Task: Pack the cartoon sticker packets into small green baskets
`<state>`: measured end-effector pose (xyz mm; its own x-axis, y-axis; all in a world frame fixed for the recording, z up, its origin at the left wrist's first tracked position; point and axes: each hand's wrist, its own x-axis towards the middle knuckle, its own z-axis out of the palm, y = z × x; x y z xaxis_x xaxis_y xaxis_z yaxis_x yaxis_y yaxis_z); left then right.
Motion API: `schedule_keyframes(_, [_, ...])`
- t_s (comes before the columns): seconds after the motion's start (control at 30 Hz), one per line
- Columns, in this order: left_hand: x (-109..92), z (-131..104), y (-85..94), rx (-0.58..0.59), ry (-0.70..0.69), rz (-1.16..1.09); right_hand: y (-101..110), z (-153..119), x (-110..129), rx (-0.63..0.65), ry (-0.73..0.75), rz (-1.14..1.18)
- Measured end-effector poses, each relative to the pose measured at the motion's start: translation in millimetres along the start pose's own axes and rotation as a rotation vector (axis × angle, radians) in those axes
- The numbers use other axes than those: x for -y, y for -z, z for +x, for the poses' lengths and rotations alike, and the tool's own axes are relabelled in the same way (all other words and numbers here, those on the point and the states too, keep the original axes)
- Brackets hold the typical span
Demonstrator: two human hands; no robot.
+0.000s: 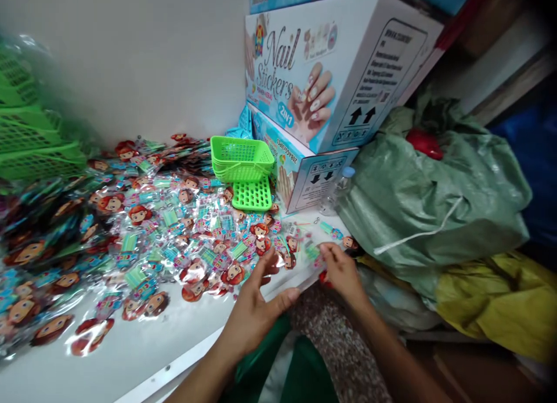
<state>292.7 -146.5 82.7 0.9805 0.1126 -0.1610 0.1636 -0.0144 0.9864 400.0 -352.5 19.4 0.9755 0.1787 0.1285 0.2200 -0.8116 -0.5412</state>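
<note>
My left hand (253, 310) is held over the table's front edge, thumb and fingers apart, with nothing in it. Close by it lies a spread of clear packets (235, 272) with cartoon heads and green pieces inside. My right hand (342, 270) is closed in a pinch at the table's right end, gripping the edge of a small clear packet (312, 252) with something green in it. A red bit shows below those fingers. Another packet (333, 231) lies just behind my right hand.
Green baskets (241, 159) stand behind the packets, with more stacked green baskets (39, 136) at far left. Nail sticker boxes (313, 72) rise at the back, beside a plastic bottle (342, 188). A grey-green sack (439, 194) bulges at the right, above yellow cloth (500, 304).
</note>
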Motion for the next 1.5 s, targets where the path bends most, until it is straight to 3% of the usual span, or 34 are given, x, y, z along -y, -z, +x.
schedule_keyframes(0.13, [15.3, -0.5, 11.5, -0.063, 0.055, -0.021, 22.9, 72.0, -61.2, -0.014, -0.045, -0.225])
schedule_keyframes(0.27, [25.5, -4.4, 17.7, -0.071, 0.097, -0.005, 17.5, 114.8, -74.4, 0.02, -0.064, -0.358])
schedule_keyframes(0.43, [36.6, -13.3, 23.4, -0.081, 0.065, 0.195, 9.6, 120.8, -63.9, -0.017, -0.079, -0.371])
schedule_keyframes(0.53, [47.6, -12.6, 26.4, -0.006, -0.119, 0.456, 2.5, 110.7, -44.9, -0.037, -0.058, -0.286])
schedule_keyframes(0.67, [56.0, -6.3, 25.3, 0.149, -0.333, 0.737, -30.0, 102.3, -8.5, 0.038, -0.067, -0.018])
schedule_keyframes(0.77, [56.2, -5.3, 25.5, 0.163, -0.33, 0.737, -52.3, 108.8, 7.5, 0.102, -0.174, 0.249])
schedule_keyframes(0.83, [56.2, -5.8, 26.9, 0.112, -0.271, 0.643, -54.9, 112.0, 10.7, 0.119, -0.246, 0.412])
schedule_keyframes(0.97, [57.5, 0.3, 23.2, -0.003, -0.011, 0.228, -39.7, 82.0, 19.8, 0.135, -0.331, 0.737])
schedule_keyframes(1.07, [56.7, 13.4, 11.4, 0.012, 0.224, -0.25, -35.4, 21.6, 41.4, 0.123, -0.342, 0.919])
schedule_keyframes(1.13, [55.2, 23.0, 3.5, 0.02, 0.354, -0.558, -41.0, -21.3, 58.3, 0.201, -0.377, 1.174])
schedule_keyframes(1.23, [54.5, 33.4, -0.8, -0.06, 0.416, -0.813, -51.6, -61.1, 72.8, 0.313, -0.422, 1.357])
schedule_keyframes(1.3, [55.4, 35.6, 2.4, -0.169, 0.406, -0.846, -52.8, -65.3, 70.8, 0.282, -0.412, 1.287])
schedule_keyframes(1.4, [55.7, 29.4, 13.5, -0.273, 0.413, -0.733, -42.6, -50.6, 56.9, 0.216, -0.363, 1.164])
schedule_keyframes(1.47, [53.3, 19.2, 22.6, -0.372, 0.29, -0.49, -31.2, -39.7, 49.6, 0.207, -0.333, 1.091])
schedule_keyframes(1.5, [51.5, 12.9, 26.8, -0.413, 0.161, -0.298, -25.5, -36.6, 48.7, 0.214, -0.324, 1.057])
